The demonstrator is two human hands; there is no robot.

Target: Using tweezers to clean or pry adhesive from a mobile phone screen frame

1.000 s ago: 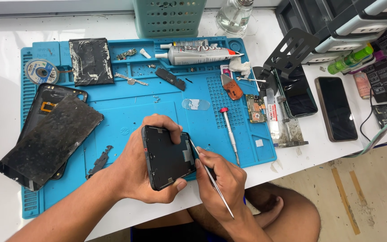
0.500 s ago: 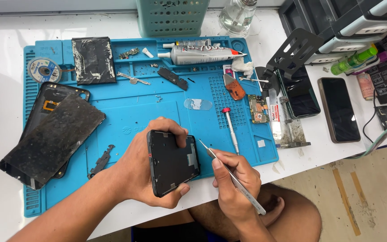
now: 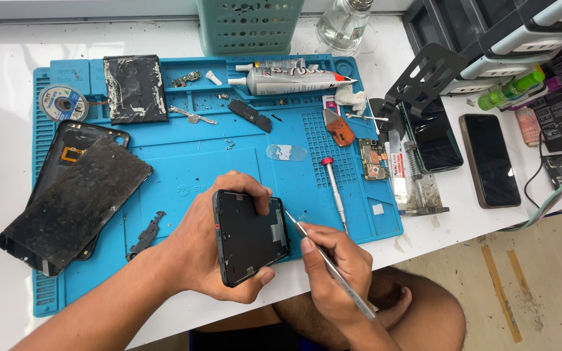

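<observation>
— Phone frame (image 3: 250, 237), black, gripped in left hand (image 3: 206, 250) above near edge of blue repair mat (image 3: 216, 162); fingers curled over top edge, thumb clamped under lower corner. Long axis running near to far, slightly tilted.

— And right hand (image 3: 333, 266)?

— Pinched around metal tweezers (image 3: 330, 266), held like a pen. Tip pointed up-left, touching or just beside right edge of frame, near top corner. So frame lay immediately left of right hand.

— Farther out?

— Red-capped screwdriver (image 3: 333, 188) flat on mat, near right hand; small green circuit board (image 3: 373, 162) beyond. Cracked dark screen panel (image 3: 73, 201) at left, overlapping a black back cover (image 3: 76, 140).

— Packages, labels?

— Grey glue tube (image 3: 291, 80) with printed label and red nozzle lying crosswise at far edge of mat; round solder-wick spool (image 3: 64, 103) at far left corner; teal perforated basket (image 3: 248, 26) behind. Two dark phones (image 3: 489, 159) off mat at right.
</observation>
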